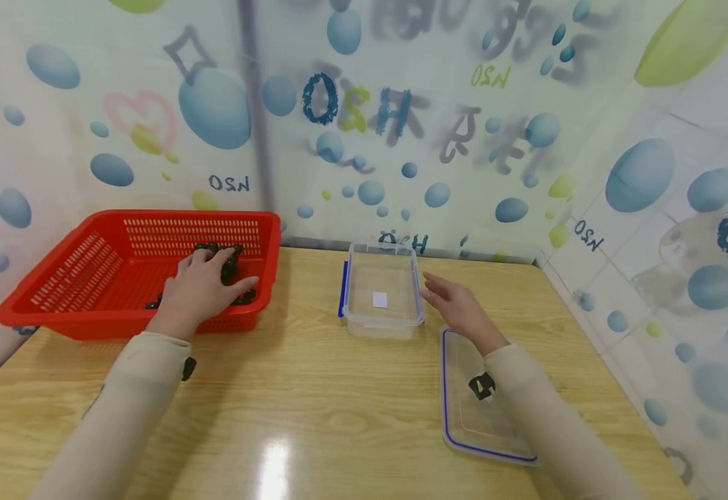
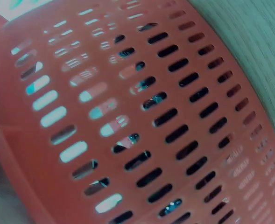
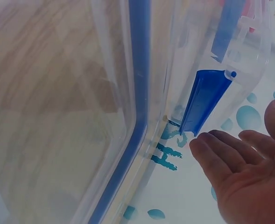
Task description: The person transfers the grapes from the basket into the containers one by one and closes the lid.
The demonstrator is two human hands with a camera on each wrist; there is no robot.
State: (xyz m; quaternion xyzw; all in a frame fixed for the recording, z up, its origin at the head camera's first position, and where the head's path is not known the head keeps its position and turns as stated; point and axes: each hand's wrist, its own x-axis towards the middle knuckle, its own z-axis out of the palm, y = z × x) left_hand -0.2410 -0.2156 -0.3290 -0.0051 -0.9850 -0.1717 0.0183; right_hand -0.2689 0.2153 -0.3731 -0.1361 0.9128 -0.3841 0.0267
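In the head view, my left hand [image 1: 198, 288] reaches over the near rim of a red plastic basket [image 1: 98, 316], its thumb spread away from the fingers. Small dark, glossy items [image 1: 230, 267] lie under and beside that hand; their kind is unclear. The left wrist view shows the slotted basket wall [image 2: 142, 177] with dark shapes behind it. My right hand [image 1: 457, 305] is beside a clear lidless container [image 1: 382, 321], fingers extended and holding nothing. A blue clip [image 3: 207, 98] of the container is near those fingertips in the right wrist view.
A clear lid with a blue seal [image 1: 463, 417] lies flat on the wooden table [image 1: 314, 396], under my right forearm. A small white square [image 1: 379, 300] shows in the container. A patterned curtain [image 1: 351, 167] hangs behind the table.
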